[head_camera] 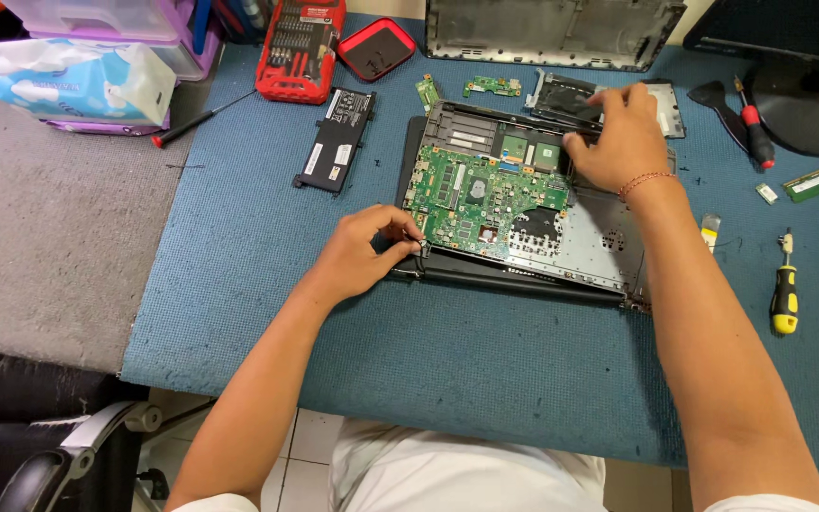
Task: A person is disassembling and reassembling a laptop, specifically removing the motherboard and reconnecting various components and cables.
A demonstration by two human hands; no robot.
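From the head camera I look down on an opened laptop [523, 256] lying on a blue mat [239, 237], its green circuit board [481, 194] exposed in the left half of the shell.

My left hand [357, 256] sits at the board's lower-left corner, just by the hinge. Thumb and forefinger are pinched nearly closed there; they seem to nip the board's edge or some small part beside it, but it is too small for me to tell which. My right hand [623, 137] rests on the upper right of the shell, fingers curled and spread loosely over the metal bay beside the board, fingertips touching it. I cannot tell whether it grips anything or only presses down.

To do this well, I judge the board wants handling by its edges only, lifted level and slowly, with the right hand steadying the shell so nothing flexes. Any cable or screw I cannot see from here could snag, so I would feel for resistance rather than pull.

Around the laptop lie a flat black battery [336, 138] to the left, two small green boards [492, 86] above it, a red bit set [300, 47], and a yellow-handled screwdriver [784, 294] well off to the right.
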